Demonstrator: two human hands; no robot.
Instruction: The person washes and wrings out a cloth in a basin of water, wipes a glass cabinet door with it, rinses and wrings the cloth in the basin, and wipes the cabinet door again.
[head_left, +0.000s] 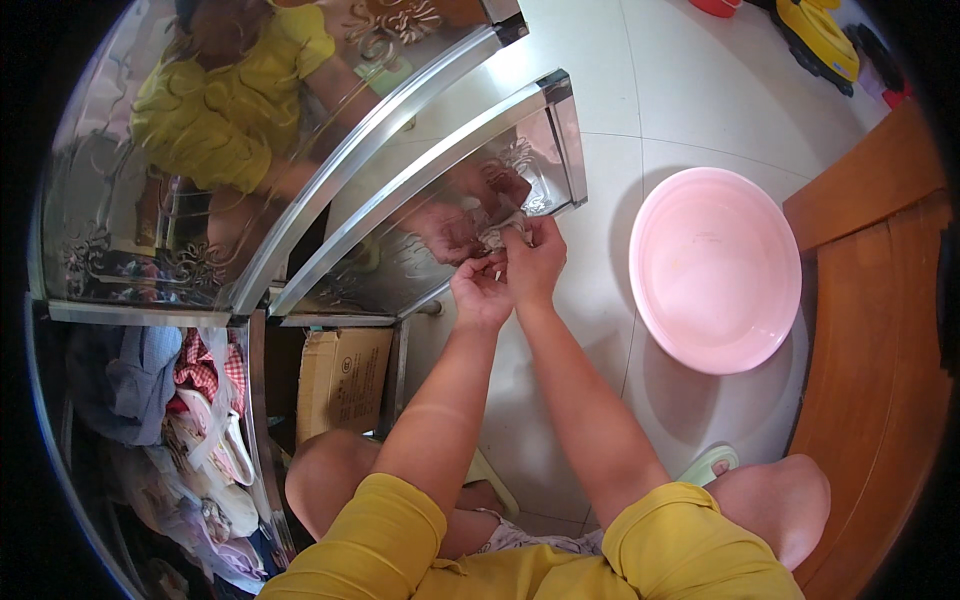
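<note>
My right hand (536, 259) pinches a small crumpled whitish cloth (517, 223) against the lower mirrored cabinet door (360, 270). Just below and to its left is my left hand (481, 291), palm turned up and fingers curled, close to the right fingers. Whether the left fingers also hold part of the cloth is hidden. The glossy, pattern-etched door stands swung out, and both hands are reflected in it. Higher up, a second mirrored door (172, 247) in a metal frame also stands out from the cabinet.
A pink plastic basin (712, 270) rests on the tiled floor (600, 67) at right, beside a brown wooden panel (877, 375). Folded clothes (217, 442) and a cardboard box (341, 379) fill the cabinet at left. A yellow toy vehicle (817, 41) lies at the far right.
</note>
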